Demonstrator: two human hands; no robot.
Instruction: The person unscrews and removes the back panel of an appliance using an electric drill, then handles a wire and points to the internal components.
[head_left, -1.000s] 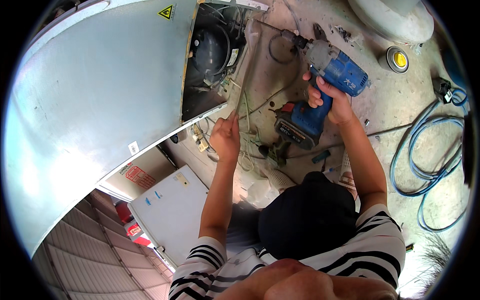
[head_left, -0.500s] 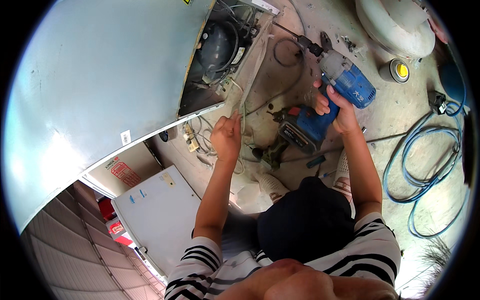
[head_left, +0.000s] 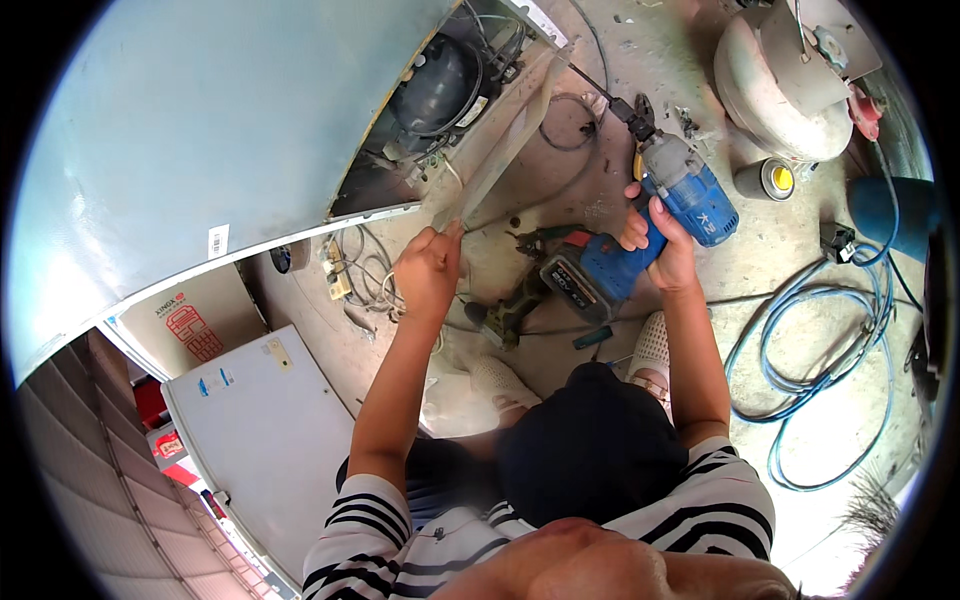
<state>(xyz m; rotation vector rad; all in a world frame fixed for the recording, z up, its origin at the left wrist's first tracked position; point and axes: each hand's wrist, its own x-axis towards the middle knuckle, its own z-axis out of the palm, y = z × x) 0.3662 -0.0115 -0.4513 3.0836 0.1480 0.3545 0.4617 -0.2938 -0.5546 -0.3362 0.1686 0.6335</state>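
My right hand (head_left: 664, 245) is wrapped round the grip of a blue cordless drill (head_left: 690, 190). Its long thin bit (head_left: 592, 83) reaches up-left to the far end of a flat metal strip (head_left: 512, 150); whether it touches a screw is too small to tell. My closed left hand (head_left: 428, 268) pinches the near end of that strip. The strip runs along the open compartment of a large grey cabinet (head_left: 220, 120) lying on its side. Inside sits a black compressor (head_left: 437, 85) with wires and tubes.
A green power tool (head_left: 508, 312) lies on the floor near my feet. Beyond stand a white gas cylinder (head_left: 770, 95) and a small can (head_left: 764, 180). A blue hose (head_left: 815, 380) lies coiled at right. Loose cables (head_left: 365, 275), a cardboard box (head_left: 200, 320) and a white appliance (head_left: 265, 420) are at left.
The view has shifted, so most things sit further left. The strip now stands further out from the compartment's edge at my left hand. Both hands keep their hold.
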